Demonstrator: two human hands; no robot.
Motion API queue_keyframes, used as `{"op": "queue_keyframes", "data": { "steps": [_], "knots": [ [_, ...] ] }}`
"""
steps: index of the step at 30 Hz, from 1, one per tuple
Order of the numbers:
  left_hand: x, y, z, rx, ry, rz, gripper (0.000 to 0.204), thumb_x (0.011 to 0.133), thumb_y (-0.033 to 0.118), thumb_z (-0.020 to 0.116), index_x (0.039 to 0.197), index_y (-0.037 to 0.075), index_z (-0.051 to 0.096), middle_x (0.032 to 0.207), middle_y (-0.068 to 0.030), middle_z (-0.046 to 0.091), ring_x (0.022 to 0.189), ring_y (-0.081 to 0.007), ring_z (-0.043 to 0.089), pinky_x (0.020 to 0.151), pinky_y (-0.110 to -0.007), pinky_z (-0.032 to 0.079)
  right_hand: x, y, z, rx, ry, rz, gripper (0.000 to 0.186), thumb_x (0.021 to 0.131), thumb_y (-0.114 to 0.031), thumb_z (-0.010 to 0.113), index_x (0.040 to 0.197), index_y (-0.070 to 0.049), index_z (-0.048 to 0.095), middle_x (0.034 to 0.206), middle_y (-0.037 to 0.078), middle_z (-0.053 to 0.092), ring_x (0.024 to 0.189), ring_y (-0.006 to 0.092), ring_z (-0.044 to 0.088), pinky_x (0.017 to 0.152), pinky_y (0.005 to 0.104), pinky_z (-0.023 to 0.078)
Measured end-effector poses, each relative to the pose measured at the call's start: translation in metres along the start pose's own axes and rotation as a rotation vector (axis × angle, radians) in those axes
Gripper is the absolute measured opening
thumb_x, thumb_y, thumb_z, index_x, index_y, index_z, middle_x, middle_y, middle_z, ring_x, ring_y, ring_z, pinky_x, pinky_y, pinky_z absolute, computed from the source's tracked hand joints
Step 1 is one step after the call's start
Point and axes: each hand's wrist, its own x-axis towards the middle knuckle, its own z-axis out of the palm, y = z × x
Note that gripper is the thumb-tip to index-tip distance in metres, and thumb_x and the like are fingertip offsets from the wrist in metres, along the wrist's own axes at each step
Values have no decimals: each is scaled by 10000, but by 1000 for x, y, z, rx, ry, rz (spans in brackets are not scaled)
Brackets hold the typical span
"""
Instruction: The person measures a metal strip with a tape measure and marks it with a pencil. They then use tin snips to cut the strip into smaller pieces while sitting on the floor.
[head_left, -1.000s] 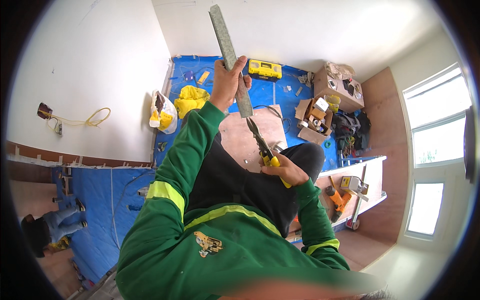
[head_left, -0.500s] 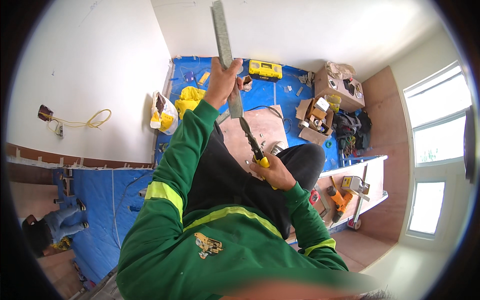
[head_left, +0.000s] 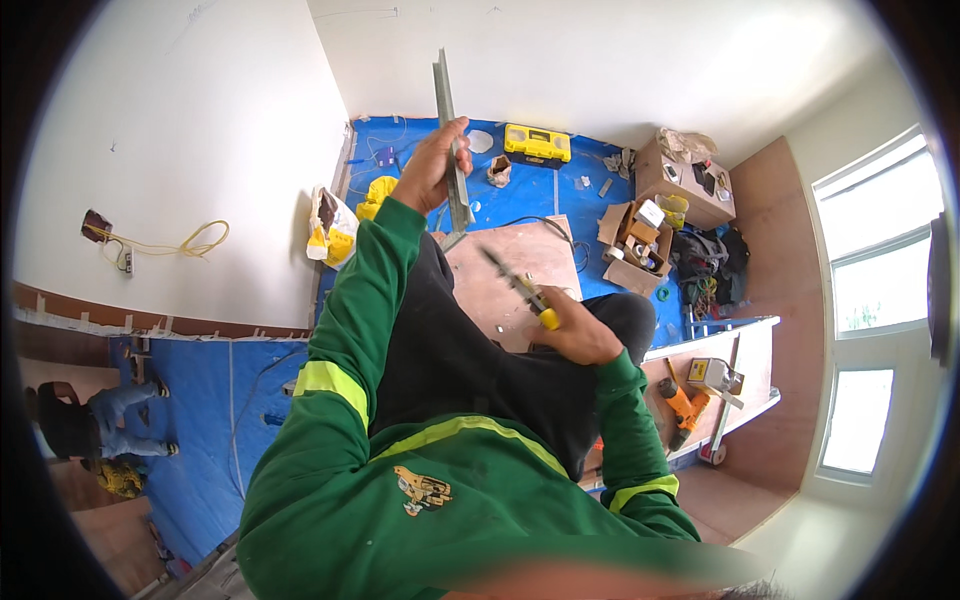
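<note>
My left hand (head_left: pixel 432 170) is wrapped round a narrow galvanised metal channel (head_left: pixel 445 95), held up over the floor with its lower end towards me. In my right hand (head_left: pixel 578 330) is a pair of tin snips (head_left: pixel 520 284) with yellow handles and dark jaws, somewhat blurred. The jaws point up and left, apart from the channel's lower end. Beneath both hands a plywood board (head_left: pixel 515 255) lies on the floor with a few small scraps on it.
Blue sheeting (head_left: pixel 590 195) covers the floor. Farther off stand a yellow toolbox (head_left: pixel 537 144) and an open cardboard box (head_left: pixel 630 250). An orange power tool (head_left: pixel 683 410) lies on the bench (head_left: pixel 755 350) at right. Another person (head_left: pixel 90 420) is at far left.
The snips have come away from the channel's lower end, and my right hand has moved slightly right. My left hand has tilted the channel, its upper end now lower in view.
</note>
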Motion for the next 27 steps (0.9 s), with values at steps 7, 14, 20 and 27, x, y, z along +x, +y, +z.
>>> {"op": "queue_keyframes", "data": {
  "steps": [7, 14, 20, 27],
  "knots": [
    [12, 2, -30, -87, 4, -161, 375, 1033, 332, 829, 1068, 72, 561, 790, 9, 576, 621, -63, 603, 527, -220, 542, 8, -27, 13, -315, 229, -16, 740, 922, -311, 834, 1491, 17, 493, 1340, 257, 620, 1275, 484, 612, 1084, 513, 495],
    [-9, 2, -16, 51, 59, -54, 342, 1022, 312, 846, 1088, 81, 602, 842, 1, 587, 632, -59, 604, 517, -225, 541, 9, -26, -9, 143, -166, 87, 606, 988, -410, 792, 1363, 26, 603, 1220, 183, 652, 1159, 324, 642, 1042, 436, 497],
    [-17, 13, 4, 147, 15, -30, 428, 1004, 354, 861, 1174, 76, 584, 970, -32, 561, 660, -88, 606, 523, -261, 540, 7, -33, -8, 290, -285, 99, 465, 989, -295, 812, 1323, -7, 664, 1234, 122, 687, 1175, 252, 642, 1096, 393, 482],
    [-26, 14, 18, 214, 109, 147, 451, 1017, 377, 838, 1160, 69, 541, 977, -38, 549, 663, -122, 611, 523, -307, 536, 7, -27, 16, 740, -321, 151, 524, 1016, -202, 755, 1472, 12, 610, 1290, 91, 706, 1222, 206, 656, 1081, 361, 500]
  ]
}}
